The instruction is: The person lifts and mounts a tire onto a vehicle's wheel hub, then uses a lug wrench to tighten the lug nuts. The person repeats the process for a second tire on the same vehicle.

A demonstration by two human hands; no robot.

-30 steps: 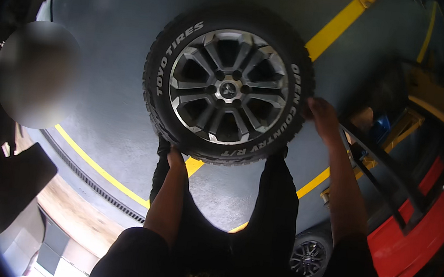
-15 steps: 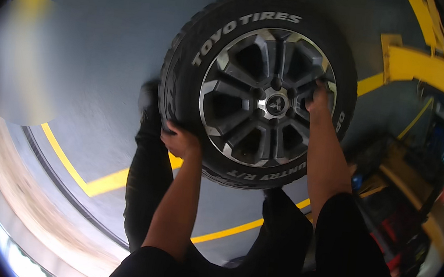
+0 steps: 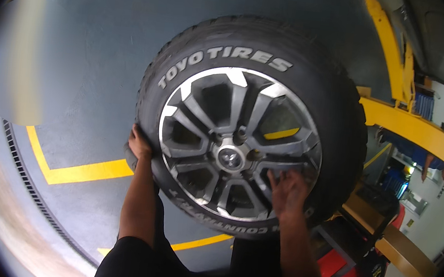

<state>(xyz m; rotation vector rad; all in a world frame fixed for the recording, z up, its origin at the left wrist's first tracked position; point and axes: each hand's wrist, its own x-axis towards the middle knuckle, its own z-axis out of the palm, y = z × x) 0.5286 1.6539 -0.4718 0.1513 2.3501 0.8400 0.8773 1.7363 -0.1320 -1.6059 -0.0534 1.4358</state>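
Grey floor point(image 3: 104, 72) (yellow-lined) around the wheel point(image 3: 230, 158).

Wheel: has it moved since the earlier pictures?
Yes: rightward, toward the yellow arm; the gap that the wheel showed from it half a second ago has closed in view.

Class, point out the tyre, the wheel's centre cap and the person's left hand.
Tyre point(image 3: 319, 84): head view, upper-right sidewall.
Centre cap point(image 3: 231, 159): head view, its middle.
Left hand point(image 3: 139, 144): head view, back of hand.
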